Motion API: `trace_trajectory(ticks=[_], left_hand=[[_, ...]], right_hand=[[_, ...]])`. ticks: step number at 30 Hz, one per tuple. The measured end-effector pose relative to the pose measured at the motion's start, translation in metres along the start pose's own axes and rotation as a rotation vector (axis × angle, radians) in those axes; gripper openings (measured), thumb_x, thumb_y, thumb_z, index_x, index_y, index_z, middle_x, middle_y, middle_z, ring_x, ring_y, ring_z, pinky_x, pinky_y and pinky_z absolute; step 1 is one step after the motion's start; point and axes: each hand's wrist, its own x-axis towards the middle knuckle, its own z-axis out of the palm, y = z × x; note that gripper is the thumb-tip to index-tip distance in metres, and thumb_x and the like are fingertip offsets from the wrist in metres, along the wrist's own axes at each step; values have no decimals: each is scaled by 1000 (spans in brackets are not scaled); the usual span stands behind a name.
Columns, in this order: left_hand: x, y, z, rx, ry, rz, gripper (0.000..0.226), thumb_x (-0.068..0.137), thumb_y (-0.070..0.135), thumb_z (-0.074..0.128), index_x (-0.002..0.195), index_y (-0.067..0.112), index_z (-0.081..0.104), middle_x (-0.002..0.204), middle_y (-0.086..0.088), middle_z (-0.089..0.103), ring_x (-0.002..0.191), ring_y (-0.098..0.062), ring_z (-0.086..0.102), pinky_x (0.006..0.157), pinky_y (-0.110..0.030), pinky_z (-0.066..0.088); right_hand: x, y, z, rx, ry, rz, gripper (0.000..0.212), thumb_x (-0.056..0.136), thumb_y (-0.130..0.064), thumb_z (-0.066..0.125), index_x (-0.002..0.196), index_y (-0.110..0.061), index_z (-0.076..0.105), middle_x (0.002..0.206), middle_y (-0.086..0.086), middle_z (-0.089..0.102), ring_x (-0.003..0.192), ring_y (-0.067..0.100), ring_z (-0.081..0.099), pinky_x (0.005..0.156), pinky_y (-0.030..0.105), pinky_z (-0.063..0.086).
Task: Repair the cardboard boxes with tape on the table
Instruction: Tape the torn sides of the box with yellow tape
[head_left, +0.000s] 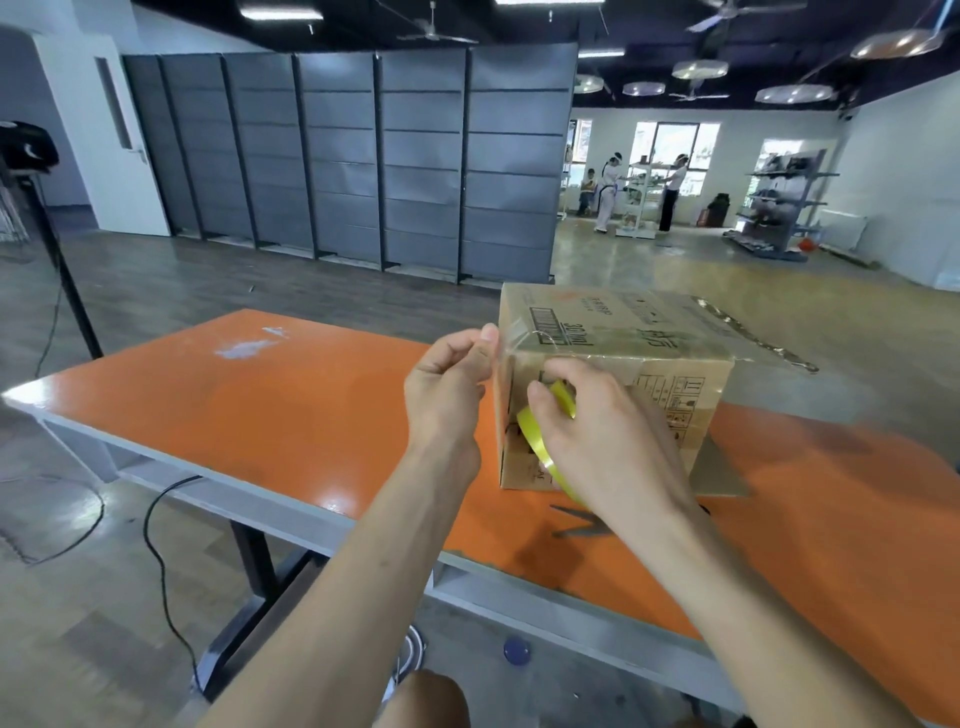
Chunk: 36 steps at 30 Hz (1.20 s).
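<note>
A brown cardboard box (623, 332) with black print stands on the orange table (291, 415), a loose flap sticking out at its right. My right hand (597, 441) grips a yellow tape roll (540, 441) against the box's near face. My left hand (449, 384) pinches the clear tape end at the box's upper left corner, thumb and fingertips pressed on the edge. The tape strip itself is nearly invisible.
Dark scissors (576, 522) lie on the table just below my right wrist, partly hidden. A black tripod (57, 260) stands left of the table, and a cable (156, 545) runs over the floor. Grey shelving (363, 156) lines the back; people stand far off.
</note>
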Motion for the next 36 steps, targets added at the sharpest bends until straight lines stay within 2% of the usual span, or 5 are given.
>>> trace_trajectory(ticks=[15,21,29,32,36], left_hand=[[10,-25,8,-52,-7,-34,12,93,20,73,82,20,70,73,11,69,63,-3,58,70,-20,50],[11,-30,10,139,13,109,20,99,29,67,88,13,63,71,4,60,56,0,54,56,-14,48],[21,-47,7,259,-48,-99,47,92,57,65,116,21,48,109,-7,66,89,-18,67,85,-36,58],[22,-52,3,314,-54,8,27,99,40,64,116,25,51,107,-1,67,95,-20,67,82,-32,55],[25,-41,-5,429,-125,454,26,104,15,55,129,23,59,123,13,64,112,9,58,92,-11,44]], right_hand=[[5,9,7,-55,54,-12,34,102,-45,46,131,-31,59,112,1,74,104,30,65,78,36,47],[4,9,9,-63,63,-43,44,102,-47,46,143,-33,44,87,1,69,91,30,66,68,37,41],[7,15,8,-90,13,-29,57,103,-45,44,156,-29,31,104,10,73,100,36,66,75,39,47],[8,19,7,-95,16,-32,55,103,-45,44,155,-32,33,107,9,74,102,35,65,77,40,48],[12,23,7,-97,15,-28,53,102,-46,44,154,-36,36,104,6,74,101,34,66,74,38,44]])
